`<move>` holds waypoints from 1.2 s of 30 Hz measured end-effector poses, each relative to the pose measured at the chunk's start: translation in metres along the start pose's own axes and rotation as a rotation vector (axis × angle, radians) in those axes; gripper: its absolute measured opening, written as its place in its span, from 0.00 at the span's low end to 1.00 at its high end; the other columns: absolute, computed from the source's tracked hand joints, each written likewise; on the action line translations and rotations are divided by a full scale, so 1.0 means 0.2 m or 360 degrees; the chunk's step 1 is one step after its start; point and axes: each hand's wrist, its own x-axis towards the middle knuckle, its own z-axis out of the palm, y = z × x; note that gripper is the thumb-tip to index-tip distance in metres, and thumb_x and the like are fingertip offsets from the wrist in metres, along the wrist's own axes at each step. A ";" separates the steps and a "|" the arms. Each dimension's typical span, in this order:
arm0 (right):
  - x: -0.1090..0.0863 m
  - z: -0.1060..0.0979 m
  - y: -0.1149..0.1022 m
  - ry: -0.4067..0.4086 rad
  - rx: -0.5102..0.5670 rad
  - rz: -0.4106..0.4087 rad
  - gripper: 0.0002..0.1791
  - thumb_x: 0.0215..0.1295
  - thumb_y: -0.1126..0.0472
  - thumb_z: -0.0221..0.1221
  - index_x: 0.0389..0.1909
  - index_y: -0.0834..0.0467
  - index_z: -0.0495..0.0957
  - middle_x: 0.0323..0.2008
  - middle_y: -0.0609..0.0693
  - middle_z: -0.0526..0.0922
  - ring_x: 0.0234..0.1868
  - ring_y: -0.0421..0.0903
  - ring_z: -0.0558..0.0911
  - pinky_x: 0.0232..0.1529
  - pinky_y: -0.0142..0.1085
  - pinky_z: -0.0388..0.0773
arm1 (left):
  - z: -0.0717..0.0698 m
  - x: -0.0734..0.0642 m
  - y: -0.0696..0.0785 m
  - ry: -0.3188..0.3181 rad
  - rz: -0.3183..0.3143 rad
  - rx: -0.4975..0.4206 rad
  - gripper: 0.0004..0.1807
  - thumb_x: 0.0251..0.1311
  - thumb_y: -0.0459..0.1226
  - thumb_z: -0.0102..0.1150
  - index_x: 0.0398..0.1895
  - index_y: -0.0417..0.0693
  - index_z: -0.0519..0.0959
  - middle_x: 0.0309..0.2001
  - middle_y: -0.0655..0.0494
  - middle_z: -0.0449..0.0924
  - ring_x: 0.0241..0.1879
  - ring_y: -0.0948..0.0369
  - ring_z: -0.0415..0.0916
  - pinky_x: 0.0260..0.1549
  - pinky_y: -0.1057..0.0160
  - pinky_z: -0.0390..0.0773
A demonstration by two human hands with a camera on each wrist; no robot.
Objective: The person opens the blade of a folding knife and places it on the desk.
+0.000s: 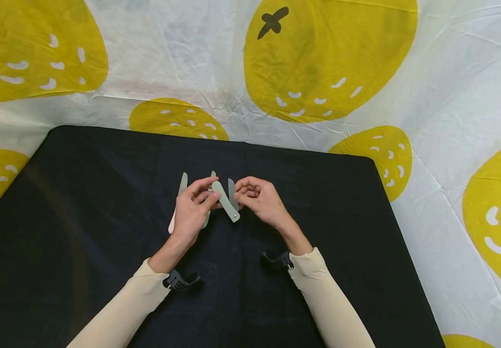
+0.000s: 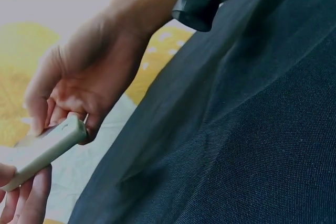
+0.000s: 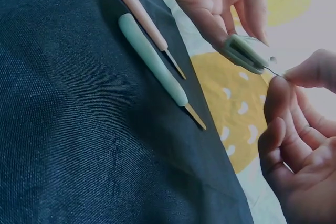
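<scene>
A folding knife with a pale green handle (image 1: 226, 202) is held up over the black cloth, its grey blade (image 1: 232, 189) swung partly out. My left hand (image 1: 191, 209) grips the handle between thumb and fingers. With thumb and forefinger, my right hand (image 1: 261, 199) pinches the blade, as the right wrist view also shows at the blade's thin edge. The handle's slotted side (image 3: 242, 56) faces the right wrist camera. In the left wrist view the handle (image 2: 50, 150) slants between both hands, with only the fingers of my left hand in sight.
Two knives lie side by side on the black cloth, one pink-handled (image 3: 139, 11), one green-handled (image 3: 152, 59); my left hand partly covers them in the head view. The black-covered table (image 1: 102, 193) ends before a white curtain (image 1: 167, 53) printed with yellow fruit. Dark straps (image 1: 181, 280) circle both wrists.
</scene>
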 end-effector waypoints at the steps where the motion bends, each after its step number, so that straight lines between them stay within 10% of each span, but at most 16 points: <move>1: 0.00 0.00 0.00 0.0025 0.0028 -0.0009 0.09 0.67 0.72 0.64 0.45 0.69 0.80 0.32 0.52 0.84 0.27 0.43 0.83 0.37 0.45 0.86 | 0.00 0.00 0.00 0.0018 -0.0003 -0.0011 0.22 0.66 0.25 0.64 0.63 0.42 0.80 0.51 0.45 0.79 0.37 0.66 0.84 0.40 0.66 0.88; 13: 0.01 -0.04 -0.04 -0.0171 0.0118 -0.0013 0.18 0.66 0.74 0.65 0.54 0.67 0.73 0.36 0.49 0.81 0.32 0.38 0.84 0.39 0.31 0.83 | -0.03 -0.01 0.02 -0.0007 -0.0006 0.0058 0.24 0.68 0.27 0.63 0.67 0.41 0.76 0.52 0.48 0.76 0.38 0.66 0.83 0.41 0.65 0.88; 25: 0.00 -0.06 -0.03 -0.0265 0.0217 -0.0008 0.18 0.62 0.79 0.64 0.50 0.74 0.71 0.28 0.47 0.81 0.28 0.40 0.83 0.35 0.36 0.84 | -0.17 0.04 0.00 -0.0622 0.0200 0.0594 0.38 0.56 0.29 0.76 0.70 0.46 0.71 0.49 0.44 0.79 0.36 0.59 0.85 0.33 0.67 0.83; 36: 0.01 -0.08 0.00 -0.0067 0.0330 -0.0036 0.17 0.59 0.81 0.63 0.48 0.71 0.71 0.26 0.47 0.79 0.22 0.46 0.82 0.28 0.32 0.79 | -0.18 0.05 -0.02 -0.0316 0.0510 0.0905 0.29 0.44 0.35 0.85 0.50 0.44 0.80 0.32 0.46 0.85 0.25 0.67 0.79 0.29 0.73 0.80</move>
